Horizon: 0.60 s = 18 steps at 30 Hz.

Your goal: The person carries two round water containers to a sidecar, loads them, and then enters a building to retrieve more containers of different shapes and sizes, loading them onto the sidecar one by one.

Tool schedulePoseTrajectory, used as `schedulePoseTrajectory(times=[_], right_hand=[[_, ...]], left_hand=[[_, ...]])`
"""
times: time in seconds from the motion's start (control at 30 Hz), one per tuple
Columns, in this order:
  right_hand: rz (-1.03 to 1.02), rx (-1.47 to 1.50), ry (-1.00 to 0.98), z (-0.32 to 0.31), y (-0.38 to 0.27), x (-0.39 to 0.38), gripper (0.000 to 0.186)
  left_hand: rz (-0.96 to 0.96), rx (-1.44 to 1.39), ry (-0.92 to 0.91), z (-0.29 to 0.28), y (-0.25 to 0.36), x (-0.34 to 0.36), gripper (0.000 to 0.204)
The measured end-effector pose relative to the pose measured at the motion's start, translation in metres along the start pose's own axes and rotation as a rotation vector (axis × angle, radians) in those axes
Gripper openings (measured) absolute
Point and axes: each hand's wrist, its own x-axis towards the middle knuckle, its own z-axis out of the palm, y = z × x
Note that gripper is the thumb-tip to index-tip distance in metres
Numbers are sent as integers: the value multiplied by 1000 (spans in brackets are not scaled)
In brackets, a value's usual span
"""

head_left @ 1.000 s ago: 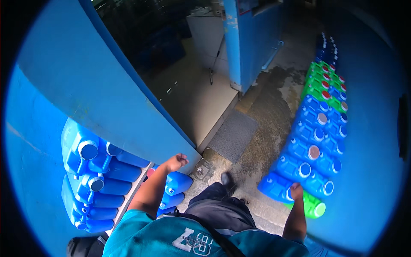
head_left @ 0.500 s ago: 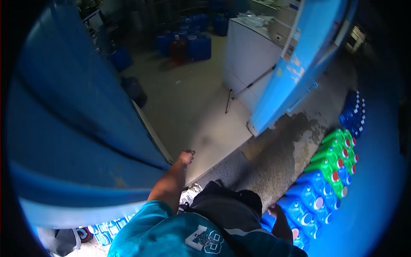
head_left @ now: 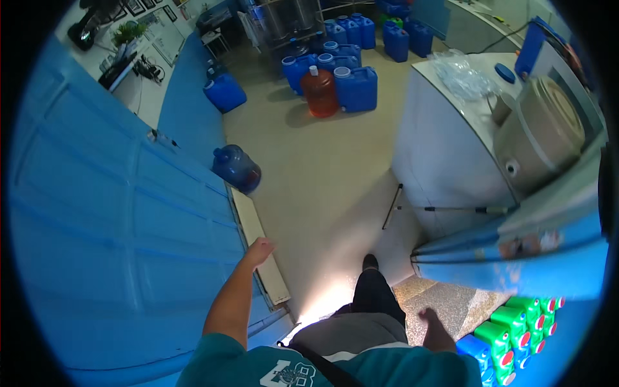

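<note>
My left hand hangs in front of me with its fingers curled, nothing visible in it. It is over the pale strip at the foot of the blue panelled door. At my right side my right hand is loosely closed, small and dark in view, with no object showing in it. Green and blue jugs with red and white caps stand in rows beyond it. One dark shoe is on the pale floor inside the doorway.
A clear blue water bottle lies by the left wall. Ahead stand blue jugs and a red-brown bottle. On the right, a white counter bears a beige drum; a thin pole leans low beside it.
I have stepped forward and turned right, into the doorway. The room now shows brighter and closer, and the green and blue jugs have shifted to the lower right. Both hands stay free.
</note>
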Motion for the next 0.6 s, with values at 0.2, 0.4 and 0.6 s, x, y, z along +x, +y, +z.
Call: schedulePoseTrajectory(times=[0.2, 0.4, 0.6], right_hand=[[-541, 14, 687, -358, -233, 85, 31], [-827, 459, 532, -562, -461, 30, 34], [-508, -437, 227, -534, -459, 181, 39]], left_hand=[[-133, 87, 77, -106, 21, -21, 57], [-365, 183, 192, -148, -59, -54, 37], [-534, 131, -143, -142, -28, 81, 40]])
